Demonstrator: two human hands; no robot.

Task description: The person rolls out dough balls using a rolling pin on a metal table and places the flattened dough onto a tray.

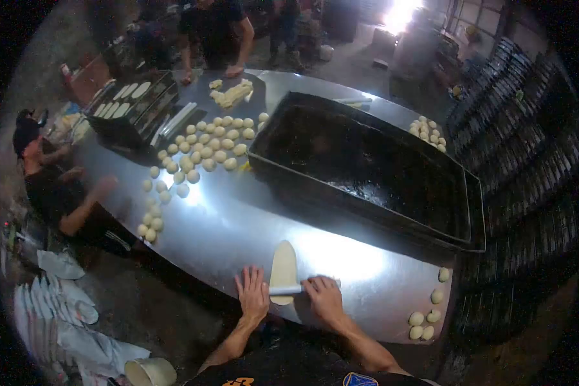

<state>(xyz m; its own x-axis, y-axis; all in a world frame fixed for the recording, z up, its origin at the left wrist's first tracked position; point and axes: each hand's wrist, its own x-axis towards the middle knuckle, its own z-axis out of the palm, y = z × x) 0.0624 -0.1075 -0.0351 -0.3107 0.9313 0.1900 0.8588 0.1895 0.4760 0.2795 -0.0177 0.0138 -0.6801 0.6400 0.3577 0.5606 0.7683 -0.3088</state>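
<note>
A pale rolling pin (285,291) lies across a long, flat oval of dough (284,262) on the metal table. Pressed over the pin's left end is my left hand (253,296), its palm down and fingers stretched forward. My right hand (325,298) has its fingers bent over the pin's right end. The dough reaches away from me beyond the pin, and a short part of it shows on the near side.
Dough balls (215,145) cover the table's far left; several more (424,325) sit at the near right corner. A large black tray (360,202) stands ahead. Stacked trays (135,106) hold flat dough pieces. Co-workers stand left (58,186) and behind (215,32). Racks (514,193) rise at right.
</note>
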